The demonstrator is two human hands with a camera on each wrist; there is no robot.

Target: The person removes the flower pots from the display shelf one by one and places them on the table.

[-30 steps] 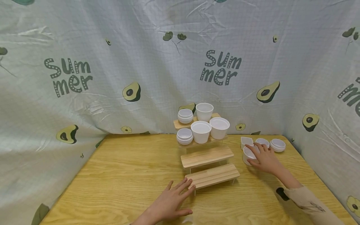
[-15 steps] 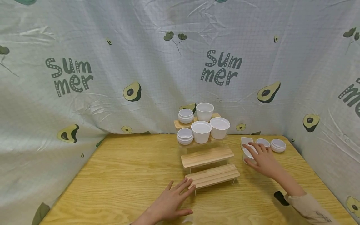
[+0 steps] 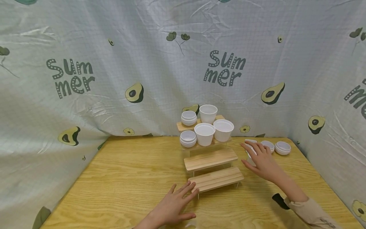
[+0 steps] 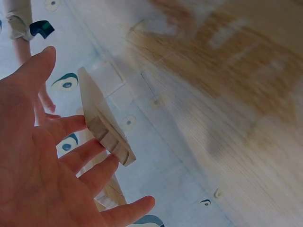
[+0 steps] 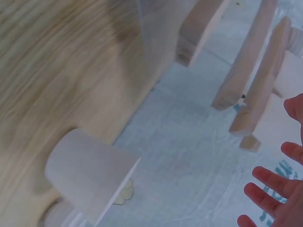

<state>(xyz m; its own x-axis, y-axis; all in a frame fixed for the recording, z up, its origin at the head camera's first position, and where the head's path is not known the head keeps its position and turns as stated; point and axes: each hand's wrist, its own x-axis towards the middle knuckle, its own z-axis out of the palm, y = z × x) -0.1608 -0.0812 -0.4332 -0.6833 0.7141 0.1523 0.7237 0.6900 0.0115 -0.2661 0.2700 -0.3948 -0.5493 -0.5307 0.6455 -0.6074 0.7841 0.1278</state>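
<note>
A tiered display stand with wooden shelves stands mid-table. My left hand (image 3: 174,206) has its fingers spread, fingertips at the near left end of the lowest shelf (image 3: 217,179); the left wrist view shows them against that shelf end (image 4: 111,146). Over a white plastic cup (image 5: 90,172) at the stand's right, my right hand (image 3: 264,162) hovers with fingers apart and nothing between them. That cup stands upright on the table, partly hidden by the hand in the head view. The second shelf from the bottom (image 3: 211,159) is bare.
Higher shelves carry white cups (image 3: 204,135) and squat round jars (image 3: 188,139). Behind my right hand are a square white container (image 3: 251,140) and two round jars, one (image 3: 282,148) near the table's right corner. A printed curtain (image 3: 160,63) encloses the wooden table (image 3: 128,171).
My right hand has risen off the white cup's rim and shifted left, its fingers spreading. The cup stays in place. My left hand has not moved.
</note>
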